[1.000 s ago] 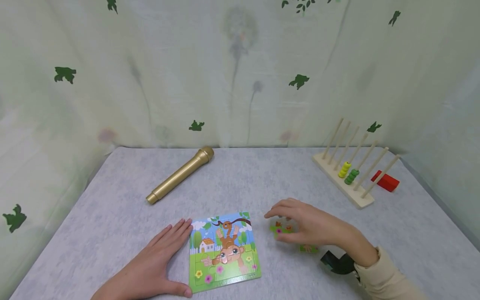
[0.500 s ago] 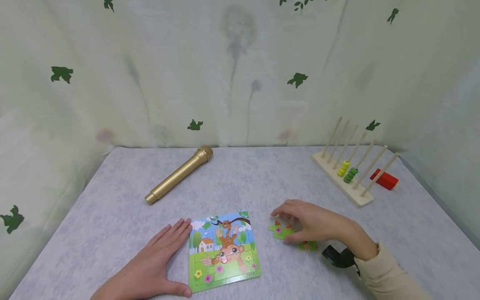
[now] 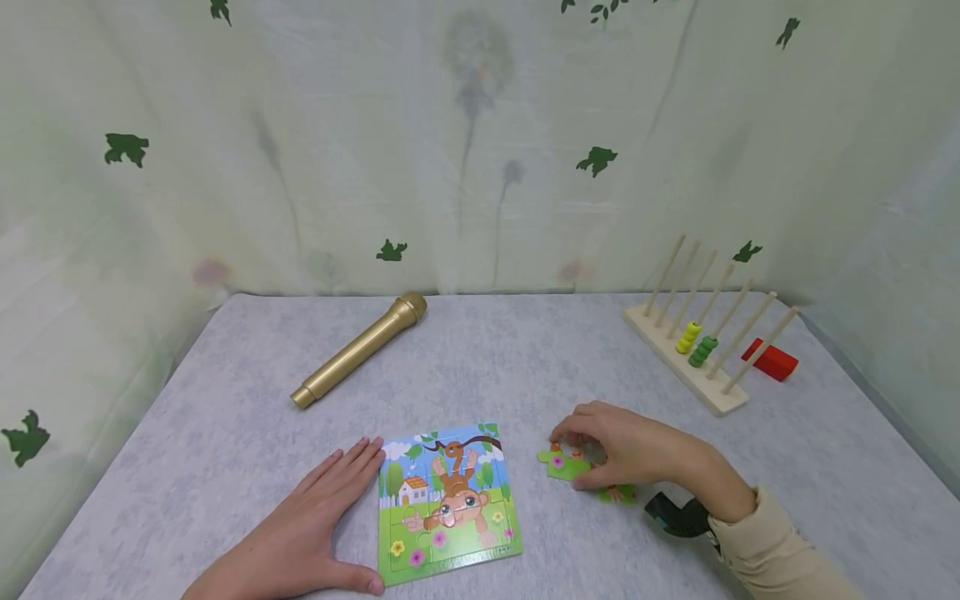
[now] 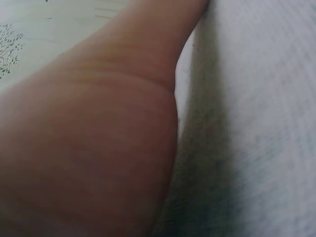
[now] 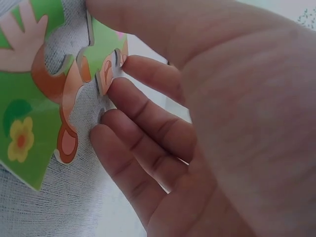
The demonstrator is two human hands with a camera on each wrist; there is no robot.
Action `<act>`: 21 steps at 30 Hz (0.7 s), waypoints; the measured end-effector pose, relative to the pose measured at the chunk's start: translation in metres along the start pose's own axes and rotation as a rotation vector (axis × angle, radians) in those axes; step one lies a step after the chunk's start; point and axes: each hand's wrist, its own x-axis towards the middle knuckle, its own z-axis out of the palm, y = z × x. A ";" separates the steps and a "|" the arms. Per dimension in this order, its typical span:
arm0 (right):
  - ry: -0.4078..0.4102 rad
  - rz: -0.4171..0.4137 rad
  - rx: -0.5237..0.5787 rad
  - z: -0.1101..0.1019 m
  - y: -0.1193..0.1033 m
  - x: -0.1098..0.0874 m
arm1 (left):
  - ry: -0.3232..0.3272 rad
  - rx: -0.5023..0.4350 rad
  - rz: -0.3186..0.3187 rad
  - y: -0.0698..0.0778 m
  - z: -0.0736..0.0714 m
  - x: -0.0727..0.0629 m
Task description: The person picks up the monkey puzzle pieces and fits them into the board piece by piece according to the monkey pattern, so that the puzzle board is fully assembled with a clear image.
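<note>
A square jigsaw puzzle with an upside-down monkey picture lies on the table. My left hand lies flat at its left side, with fingertips at the left edge and thumb by the lower left corner. Right of the puzzle, my right hand curls over a green puzzle piece with a pink flower, thumb on the near edge and fingers on the far one. A second puzzle piece lies partly under this hand. The right wrist view shows its yellow flower and monkey ear. The left wrist view shows mostly skin.
A gold toy microphone lies at the back left. At the back right stands a wooden peg rack with yellow and green beads on its pegs. Beside it rests a red block. A patterned curtain hangs behind the table.
My right hand has drawn slightly back to the right, and its fingers have closed in towards the thumb at the flower piece. The left hand has stayed beside the puzzle.
</note>
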 end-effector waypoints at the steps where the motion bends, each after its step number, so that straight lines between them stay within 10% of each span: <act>1: 0.000 -0.003 -0.005 0.000 0.000 0.000 | 0.003 0.002 0.003 0.000 0.000 0.000; 21: 0.057 -0.054 -0.073 0.007 -0.002 0.003 | -0.020 -0.033 -0.023 0.000 0.000 0.000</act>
